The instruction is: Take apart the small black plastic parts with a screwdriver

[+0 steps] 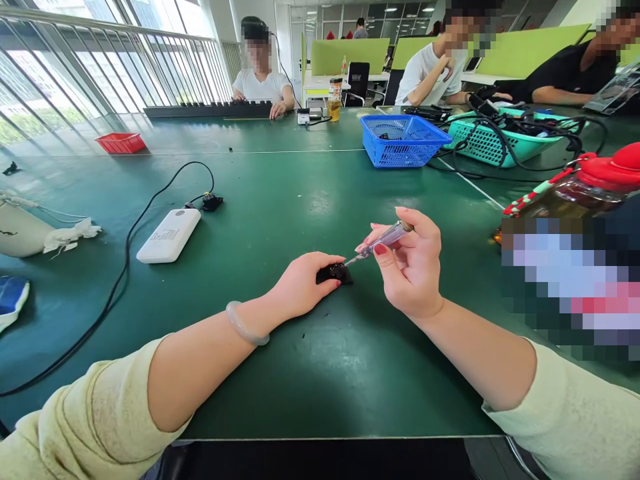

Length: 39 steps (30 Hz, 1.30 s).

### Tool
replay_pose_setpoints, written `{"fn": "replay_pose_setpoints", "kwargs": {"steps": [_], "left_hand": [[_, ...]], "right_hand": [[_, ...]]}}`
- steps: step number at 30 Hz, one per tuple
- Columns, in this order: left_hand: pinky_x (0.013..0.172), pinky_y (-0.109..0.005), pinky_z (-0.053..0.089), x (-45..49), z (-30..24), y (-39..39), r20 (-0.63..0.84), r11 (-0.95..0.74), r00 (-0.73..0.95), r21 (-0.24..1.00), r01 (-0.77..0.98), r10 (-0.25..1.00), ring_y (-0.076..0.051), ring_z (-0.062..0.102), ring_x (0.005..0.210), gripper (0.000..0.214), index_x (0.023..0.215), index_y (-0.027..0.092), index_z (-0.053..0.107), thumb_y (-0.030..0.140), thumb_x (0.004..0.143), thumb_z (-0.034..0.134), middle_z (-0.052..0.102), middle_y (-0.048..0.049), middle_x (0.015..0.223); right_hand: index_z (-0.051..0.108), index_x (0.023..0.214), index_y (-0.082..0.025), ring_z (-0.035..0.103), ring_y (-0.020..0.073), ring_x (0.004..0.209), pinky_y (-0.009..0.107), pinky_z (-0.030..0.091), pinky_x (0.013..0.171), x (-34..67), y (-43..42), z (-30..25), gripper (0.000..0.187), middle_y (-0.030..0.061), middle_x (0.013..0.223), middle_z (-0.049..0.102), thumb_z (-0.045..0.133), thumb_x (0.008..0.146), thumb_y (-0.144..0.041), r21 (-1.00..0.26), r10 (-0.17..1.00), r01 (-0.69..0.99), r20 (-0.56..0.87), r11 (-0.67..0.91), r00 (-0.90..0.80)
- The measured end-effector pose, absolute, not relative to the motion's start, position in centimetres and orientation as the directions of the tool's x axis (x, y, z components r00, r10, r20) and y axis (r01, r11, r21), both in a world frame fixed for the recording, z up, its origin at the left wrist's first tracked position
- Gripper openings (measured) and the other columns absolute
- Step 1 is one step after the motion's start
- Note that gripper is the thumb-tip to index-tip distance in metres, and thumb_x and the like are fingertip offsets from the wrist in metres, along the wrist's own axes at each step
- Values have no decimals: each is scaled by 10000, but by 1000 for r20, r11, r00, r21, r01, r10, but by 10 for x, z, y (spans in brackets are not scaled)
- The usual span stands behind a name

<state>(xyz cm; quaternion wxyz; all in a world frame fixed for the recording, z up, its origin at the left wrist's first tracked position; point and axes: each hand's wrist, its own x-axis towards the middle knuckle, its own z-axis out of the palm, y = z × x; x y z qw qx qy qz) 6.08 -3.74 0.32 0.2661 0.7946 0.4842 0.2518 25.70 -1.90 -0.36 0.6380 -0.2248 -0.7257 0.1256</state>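
Note:
My left hand is closed around a small black part that rests on the green table top. Thumb and fingers pinch it from both sides and cover much of it. My right hand grips a screwdriver with a clear, purplish handle. Its thin shaft slants down to the left, and the tip meets the black part or sits just at it; I cannot tell which. What detail lies under the tip is too small to make out.
A white power bank with a black cable lies at left. Farther back stand a red tray, a blue basket and a teal basket of cables. A red-lidded jar is at right. Several people sit beyond.

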Motion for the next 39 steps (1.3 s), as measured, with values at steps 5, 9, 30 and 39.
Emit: {"fn": "replay_pose_setpoints", "kwargs": {"steps": [5, 9, 30, 39], "left_hand": [[1014, -414, 516, 61, 3, -36, 146, -403, 419, 665, 629, 896, -231, 669, 1090, 371, 1247, 219, 697, 172, 880, 670, 739, -52, 1197], [1016, -422, 517, 61, 3, -35, 162, -433, 442, 649, 625, 882, -233, 671, 1088, 376, 1255, 222, 688, 171, 885, 653, 740, -55, 1197], [1034, -439, 516, 60, 2, -36, 157, -449, 461, 627, 637, 873, -247, 658, 1123, 377, 1267, 226, 678, 206, 895, 623, 735, -55, 1224], [1028, -433, 512, 59, 3, -37, 157, -452, 468, 636, 626, 870, -247, 653, 1127, 394, 1292, 235, 664, 217, 901, 617, 731, -48, 1233]], "right_hand": [[420, 1418, -338, 722, 185, 772, 496, 643, 890, 259, -18, -3, 456, 39, 1066, 695, 566, 990, -282, -441, 466, 197, 878, 876, -109], [422, 1422, -361, 720, 179, 755, 508, 638, 913, 261, -16, -2, 466, 48, 1120, 681, 571, 988, -279, -412, 440, 200, 890, 889, -119], [432, 1423, -331, 736, 182, 841, 460, 651, 882, 258, -25, 2, 482, 58, 1203, 678, 588, 978, -234, -454, 490, 222, 858, 863, -153], [361, 1450, -339, 737, 194, 814, 542, 610, 989, 257, -32, 4, 466, 53, 1137, 705, 525, 1015, -295, -470, 504, 216, 852, 856, -143]]}}
